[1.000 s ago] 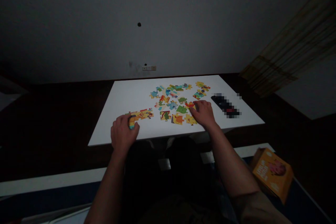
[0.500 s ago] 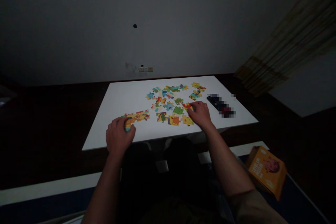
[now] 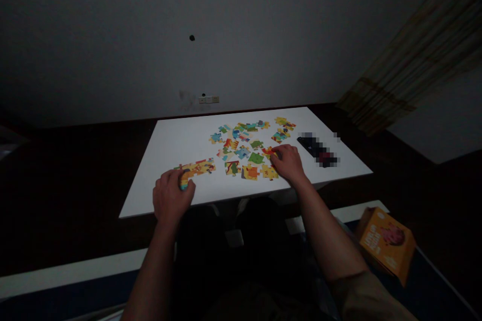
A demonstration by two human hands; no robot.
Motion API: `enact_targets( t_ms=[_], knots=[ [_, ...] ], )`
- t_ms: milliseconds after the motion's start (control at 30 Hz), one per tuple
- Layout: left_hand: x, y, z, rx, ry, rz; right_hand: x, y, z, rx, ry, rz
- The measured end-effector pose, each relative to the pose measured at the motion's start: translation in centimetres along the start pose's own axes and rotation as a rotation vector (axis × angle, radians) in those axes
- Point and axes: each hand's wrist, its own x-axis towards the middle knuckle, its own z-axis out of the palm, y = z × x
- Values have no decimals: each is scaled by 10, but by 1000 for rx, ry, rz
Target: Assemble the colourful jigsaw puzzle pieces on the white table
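A white table [image 3: 176, 143] carries several loose colourful jigsaw pieces [image 3: 241, 140] across its middle. A joined strip of yellow pieces [image 3: 198, 167] lies at the front left. My left hand [image 3: 171, 199] rests at the table's near edge, fingers curled onto the strip's near end. My right hand [image 3: 289, 163] lies palm down at the front right, its fingertips closed on a red and yellow piece [image 3: 269, 151] beside other loose pieces.
A dark flat object [image 3: 318, 149], blurred out, lies on the table right of my right hand. An orange puzzle box [image 3: 387, 243] sits low at the right, off the table. A wall socket [image 3: 209, 100] is behind the table. The room is dim.
The view shifted slightly. Both hands stay in nearly the same places on the table, the left on the joined strip, the right on the red and yellow piece.
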Motion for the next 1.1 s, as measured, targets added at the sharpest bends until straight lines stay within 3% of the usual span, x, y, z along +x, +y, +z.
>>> enact_targets(
  t_ms=[533,1100],
  knots=[
    [1,-2,2,18,21,24,0,2,1,6,18,-37],
    [0,2,-5,11,-42,-4,-1,-6,-6,4,-12,-12]
  ],
)
